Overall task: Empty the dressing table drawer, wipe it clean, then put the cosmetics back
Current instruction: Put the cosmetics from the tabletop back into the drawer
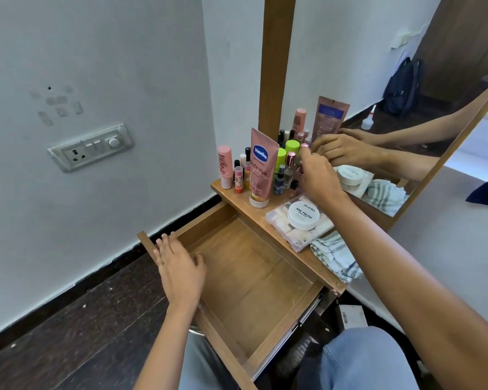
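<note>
The drawer (251, 277) stands pulled fully out from under the shelf (237, 201), mouth up and floor bare. Its long axis runs along the shelf edge, from near the person's knee away toward the wall. The left hand (178, 266) rests open on the far end of the drawer's front panel, fingers straight, steadying it. The cloth (335, 257) lies crumpled on the near end of the shelf, beside a clear box (276, 232) with a white tub (303, 215) on top. Farther on, the right hand (319, 175) reaches among the upright bottles (288, 167) by the mirror (378, 66); its back hides the fingers, so I cannot tell whether it grips one. Emptying looks done; whether wiping is done is unclear. If not, the next move is taking up the cloth; otherwise, lifting one bottle without toppling its neighbours or the pink tube (261, 170).
</note>
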`<state>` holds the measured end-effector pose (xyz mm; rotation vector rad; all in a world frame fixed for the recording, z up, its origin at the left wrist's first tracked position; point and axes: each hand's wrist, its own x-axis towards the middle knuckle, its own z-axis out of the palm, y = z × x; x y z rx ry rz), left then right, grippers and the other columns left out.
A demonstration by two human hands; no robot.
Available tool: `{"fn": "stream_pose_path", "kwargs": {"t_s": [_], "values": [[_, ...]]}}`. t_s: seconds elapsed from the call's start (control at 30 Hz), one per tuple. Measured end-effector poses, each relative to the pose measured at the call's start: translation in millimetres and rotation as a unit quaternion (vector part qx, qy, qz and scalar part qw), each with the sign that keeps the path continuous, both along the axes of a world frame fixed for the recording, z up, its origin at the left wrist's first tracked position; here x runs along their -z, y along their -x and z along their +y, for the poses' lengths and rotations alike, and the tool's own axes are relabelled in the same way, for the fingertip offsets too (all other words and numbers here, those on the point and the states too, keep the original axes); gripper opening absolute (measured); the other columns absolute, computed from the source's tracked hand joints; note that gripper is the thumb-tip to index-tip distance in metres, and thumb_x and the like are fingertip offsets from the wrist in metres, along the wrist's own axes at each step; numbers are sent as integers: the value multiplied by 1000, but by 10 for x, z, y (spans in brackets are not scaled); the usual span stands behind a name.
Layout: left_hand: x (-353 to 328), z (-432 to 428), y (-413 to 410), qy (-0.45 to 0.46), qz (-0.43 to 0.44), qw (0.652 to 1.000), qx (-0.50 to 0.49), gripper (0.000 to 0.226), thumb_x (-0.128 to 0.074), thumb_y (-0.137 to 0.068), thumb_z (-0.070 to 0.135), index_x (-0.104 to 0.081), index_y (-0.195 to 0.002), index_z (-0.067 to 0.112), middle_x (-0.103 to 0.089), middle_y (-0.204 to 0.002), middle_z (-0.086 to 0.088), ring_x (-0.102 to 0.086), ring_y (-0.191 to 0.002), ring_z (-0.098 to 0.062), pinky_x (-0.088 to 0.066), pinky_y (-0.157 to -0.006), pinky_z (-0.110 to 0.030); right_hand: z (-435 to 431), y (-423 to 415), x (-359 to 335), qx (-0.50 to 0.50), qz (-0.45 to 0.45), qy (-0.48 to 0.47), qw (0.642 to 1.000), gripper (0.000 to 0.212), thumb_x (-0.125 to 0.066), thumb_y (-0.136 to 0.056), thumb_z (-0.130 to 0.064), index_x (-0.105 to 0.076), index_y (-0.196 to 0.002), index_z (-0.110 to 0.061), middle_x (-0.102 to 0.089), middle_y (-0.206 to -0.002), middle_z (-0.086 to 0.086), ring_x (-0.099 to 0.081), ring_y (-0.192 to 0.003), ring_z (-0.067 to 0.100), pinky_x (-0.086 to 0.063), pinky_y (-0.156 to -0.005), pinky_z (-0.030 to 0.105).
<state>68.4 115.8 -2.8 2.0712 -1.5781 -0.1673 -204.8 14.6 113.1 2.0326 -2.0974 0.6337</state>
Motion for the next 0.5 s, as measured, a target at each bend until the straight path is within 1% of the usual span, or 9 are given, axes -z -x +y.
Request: {"fn": "stream_pose_path", "kwargs": {"t_s": [0.13,0.2,0.27,0.33,0.37,0.43,0.5], "values": [[-19,11,0,4,0,1000,-1,67,-61,-85,13,-30,-141,-7,-32,-148,-25,-21,-143,-34,-7,-118,-40,57,51,-50,-19,-42,48,998,32,-66,-84,-6,-48,-109,-10,-63,-97,13,-59,-86,30,-54,-71,43],[-29,16,5,8,1,1000,1,66,-61,-85,13,-30,-140,-7,-32,-148,-24,-21,-143,-33,-5,-118,-38,166,70,-182,-29,-57,74,995,25,-63,-85,-5,-50,-107,-8,-62,-98,13,-58,-87,31,-50,-72,40],[-29,16,6,13,1,1000,1,66,-61,-85,13,-30,-141,-7,-33,-148,-23,-21,-143,-32,-4,-118,-37,360,53,-370,-39,-83,101,991,24,-60,-85,-3,-52,-107,-6,-61,-97,14,-56,-86,29,-46,-71,37],[-16,13,4,11,2,1000,0,66,-61,-85,13,-30,-141,-7,-33,-148,-23,-21,-143,-32,-4,-118,-37,622,-39,-549,-47,-120,109,986,24,-61,-85,-4,-52,-107,-7,-60,-96,10,-56,-85,24,-48,-72,37],[-10,12,2,9,3,1000,-1,67,-61,-85,14,-30,-141,-6,-33,-148,-24,-20,-143,-32,-4,-118,-37,778,-119,-623,-55,-149,97,983,25,-62,-85,-5,-53,-108,-9,-60,-96,6,-57,-85,20,-50,-73,34],[-2,5,0,9,7,1000,-1,66,-60,-85,13,-31,-140,-6,-33,-148,-23,-21,-143,-32,-5,-119,-39,1080,-320,-697,-80,-219,41,971,26,-63,-85,-6,-53,-108,-15,-59,-97,-2,-58,-86,10,-50,-76,24],[0,2,-4,12,10,1000,-1,65,-60,-84,12,-32,-140,-7,-35,-147,-23,-23,-142,-32,-6,-119,-39,1314,-552,-637,-102,-256,-27,961,26,-63,-85,-7,-53,-105,-21,-57,-94,-11,-57,-85,1,-49,-73,17]]}}
